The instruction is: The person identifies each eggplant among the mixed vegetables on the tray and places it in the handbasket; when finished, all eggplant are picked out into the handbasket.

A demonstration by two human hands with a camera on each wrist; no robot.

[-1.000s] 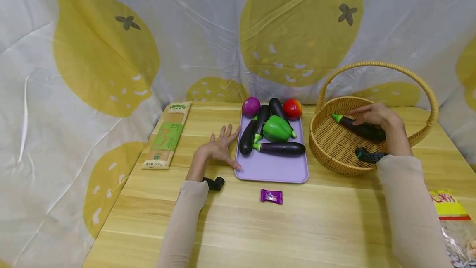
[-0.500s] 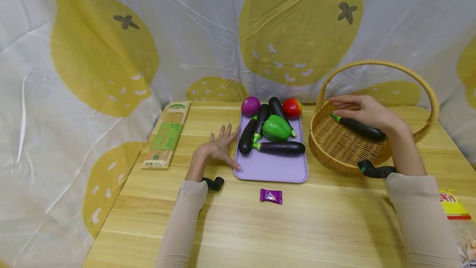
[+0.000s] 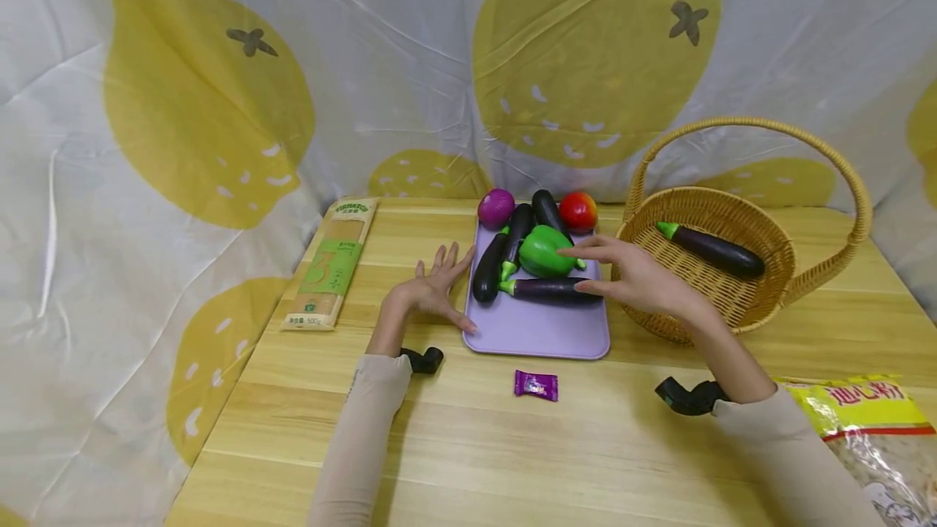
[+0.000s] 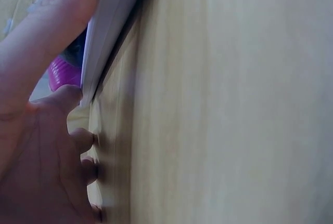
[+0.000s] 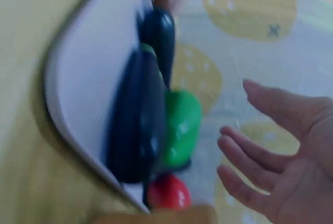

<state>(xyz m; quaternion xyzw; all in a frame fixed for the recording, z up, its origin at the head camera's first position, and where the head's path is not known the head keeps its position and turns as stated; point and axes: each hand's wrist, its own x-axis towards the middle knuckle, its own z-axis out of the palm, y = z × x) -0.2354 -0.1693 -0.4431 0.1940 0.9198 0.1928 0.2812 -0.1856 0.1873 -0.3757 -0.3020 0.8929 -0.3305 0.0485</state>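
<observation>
In the head view a lilac tray (image 3: 538,342) bears several eggplants, among them a front one (image 3: 545,289) lying crosswise, plus a green bell pepper (image 3: 545,252), a purple onion (image 3: 496,208) and a red fruit (image 3: 578,211). My left hand (image 3: 433,289) is spread at the tray's left edge, thumb and index fingertip touching the rim in the left wrist view. Above the tray's right side hovers my right hand (image 3: 637,273), fingers loosely extended and holding nothing, apart from the vegetables in the right wrist view. One eggplant (image 3: 713,250) lies inside the wicker basket (image 3: 779,291).
The basket's tall handle (image 3: 827,149) arches up on the right. A noodle packet (image 3: 329,267) lies left of the tray, a purple wrapped candy (image 3: 536,385) in front of it. A yellow-topped bag (image 3: 867,421) sits at the right front. A lemon-print curtain (image 3: 410,63) hangs behind.
My right hand has let go of the eggplant in the basket, risen out and moved left to above the tray. The left hand has stayed at the tray's edge.
</observation>
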